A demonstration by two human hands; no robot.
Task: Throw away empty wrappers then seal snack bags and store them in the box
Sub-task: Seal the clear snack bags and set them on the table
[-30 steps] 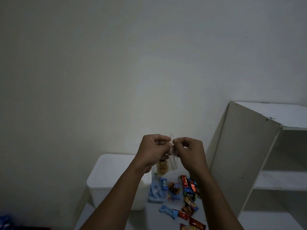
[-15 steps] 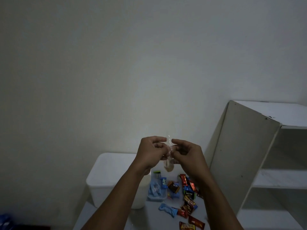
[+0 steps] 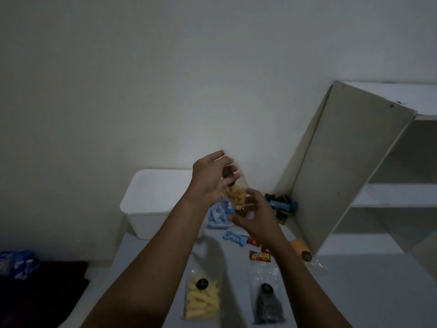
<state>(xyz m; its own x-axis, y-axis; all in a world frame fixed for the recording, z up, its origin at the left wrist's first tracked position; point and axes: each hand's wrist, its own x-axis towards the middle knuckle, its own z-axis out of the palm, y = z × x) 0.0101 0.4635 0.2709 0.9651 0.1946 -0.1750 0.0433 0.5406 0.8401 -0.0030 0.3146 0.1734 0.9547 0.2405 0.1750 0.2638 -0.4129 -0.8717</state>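
A clear snack bag (image 3: 236,197) with pale yellow pieces hangs in the air between both hands, just right of the white box (image 3: 153,200). My left hand (image 3: 209,178) holds the bag's upper part, fingers wrapped round it. My right hand (image 3: 256,214) holds it from below, fingers curled at its bottom. On the table lie a clear bag of yellow sticks (image 3: 201,300), a clear bag of dark snacks (image 3: 267,305) and an orange snack bag (image 3: 300,249).
Small candy wrappers (image 3: 259,256) in red and blue lie scattered on the table behind my hands, with more (image 3: 281,207) against a white shelf unit (image 3: 350,176) at the right. A blue bag (image 3: 16,263) sits low at the left on a dark surface.
The view has tilted down, showing more table. My hands have gone from pinching the bag's top together to holding it at top and bottom; the right hand has dropped lower.
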